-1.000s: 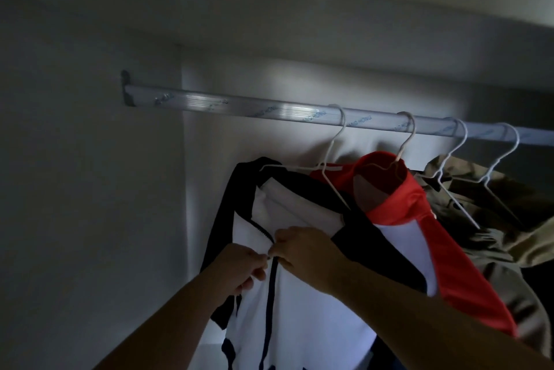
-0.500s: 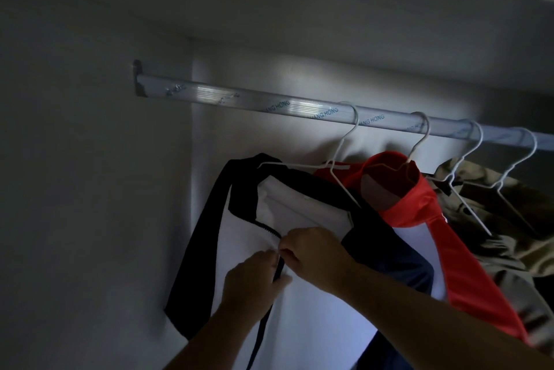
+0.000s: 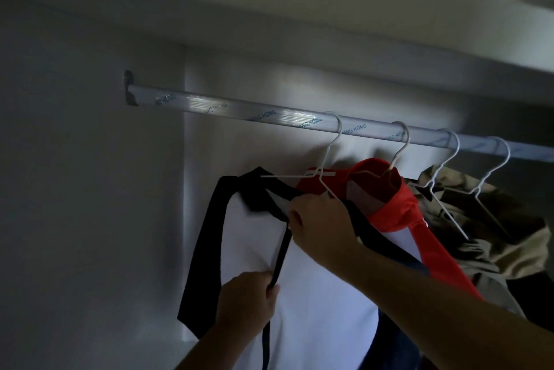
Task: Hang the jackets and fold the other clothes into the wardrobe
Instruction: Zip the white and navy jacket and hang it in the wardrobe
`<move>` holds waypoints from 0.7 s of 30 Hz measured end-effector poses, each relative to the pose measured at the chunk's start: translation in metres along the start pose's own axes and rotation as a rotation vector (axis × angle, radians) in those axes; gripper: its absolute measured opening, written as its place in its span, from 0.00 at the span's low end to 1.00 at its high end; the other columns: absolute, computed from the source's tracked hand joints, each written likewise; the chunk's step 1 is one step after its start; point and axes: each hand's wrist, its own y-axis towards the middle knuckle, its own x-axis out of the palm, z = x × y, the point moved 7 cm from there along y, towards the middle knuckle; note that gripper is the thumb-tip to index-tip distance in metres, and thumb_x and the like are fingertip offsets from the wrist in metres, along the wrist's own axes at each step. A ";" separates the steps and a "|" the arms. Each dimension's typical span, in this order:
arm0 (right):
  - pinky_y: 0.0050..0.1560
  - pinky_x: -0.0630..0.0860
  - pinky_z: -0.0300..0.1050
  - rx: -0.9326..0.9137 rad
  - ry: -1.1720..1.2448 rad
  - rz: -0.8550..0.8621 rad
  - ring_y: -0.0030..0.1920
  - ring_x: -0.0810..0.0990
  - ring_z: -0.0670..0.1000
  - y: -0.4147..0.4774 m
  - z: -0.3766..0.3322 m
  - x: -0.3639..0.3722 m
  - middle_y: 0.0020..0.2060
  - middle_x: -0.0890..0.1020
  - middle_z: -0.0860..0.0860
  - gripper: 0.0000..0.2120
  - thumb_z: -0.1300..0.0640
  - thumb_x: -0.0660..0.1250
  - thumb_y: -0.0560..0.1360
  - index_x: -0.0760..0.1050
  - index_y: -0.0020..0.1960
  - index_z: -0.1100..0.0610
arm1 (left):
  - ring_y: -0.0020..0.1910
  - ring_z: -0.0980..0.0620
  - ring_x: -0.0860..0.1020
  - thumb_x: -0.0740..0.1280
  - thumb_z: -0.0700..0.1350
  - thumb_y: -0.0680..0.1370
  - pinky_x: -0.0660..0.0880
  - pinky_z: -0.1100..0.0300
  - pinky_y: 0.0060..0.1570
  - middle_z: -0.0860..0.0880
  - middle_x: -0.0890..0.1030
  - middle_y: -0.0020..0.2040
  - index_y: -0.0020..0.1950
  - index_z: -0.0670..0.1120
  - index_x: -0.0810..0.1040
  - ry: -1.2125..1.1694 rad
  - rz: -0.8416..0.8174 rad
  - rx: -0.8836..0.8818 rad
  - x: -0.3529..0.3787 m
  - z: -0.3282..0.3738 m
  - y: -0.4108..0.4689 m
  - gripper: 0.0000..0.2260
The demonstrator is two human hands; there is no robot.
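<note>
A white jacket with black sleeves and a dark zipper strip [image 3: 323, 294] hangs on a white wire hanger [image 3: 322, 173] from the wardrobe rail [image 3: 239, 110]. My right hand [image 3: 320, 221] pinches the zipper near the collar. My left hand [image 3: 247, 300] grips the dark zipper strip lower down. Its black left sleeve [image 3: 207, 249] hangs loose by the wall.
A red and white jacket [image 3: 398, 213] hangs right behind on its own hanger. An olive jacket [image 3: 491, 228] hangs further right under two more hanger hooks. The wardrobe's left wall [image 3: 75, 189] is close, and a shelf [image 3: 329, 24] runs above the rail.
My right hand has risen along the zipper toward the collar. My left hand has dropped lower on the zipper strip. The view has tilted slightly.
</note>
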 end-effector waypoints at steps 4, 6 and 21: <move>0.36 0.64 0.42 0.027 -0.062 0.146 0.42 0.80 0.56 0.028 0.006 -0.035 0.42 0.82 0.53 0.10 0.54 0.57 0.78 0.77 0.46 0.55 | 0.45 0.56 0.79 0.56 0.58 0.79 0.75 0.61 0.46 0.52 0.81 0.43 0.47 0.50 0.76 0.061 -0.067 -0.063 0.017 -0.014 -0.020 0.15; 0.35 0.66 0.42 0.019 -0.056 0.112 0.42 0.80 0.55 0.026 0.005 -0.033 0.42 0.82 0.52 0.10 0.53 0.57 0.78 0.76 0.46 0.54 | 0.45 0.55 0.79 0.57 0.57 0.79 0.75 0.60 0.46 0.52 0.80 0.41 0.46 0.50 0.76 0.071 -0.088 -0.080 0.021 -0.017 -0.019 0.14; 0.52 0.74 0.47 0.438 0.420 0.162 0.52 0.76 0.49 -0.004 0.086 -0.011 0.53 0.78 0.50 0.11 0.52 0.62 0.78 0.72 0.59 0.53 | 0.47 0.43 0.78 0.63 0.48 0.79 0.77 0.54 0.43 0.42 0.77 0.44 0.45 0.42 0.74 -0.782 0.110 -0.459 -0.088 -0.002 0.136 0.09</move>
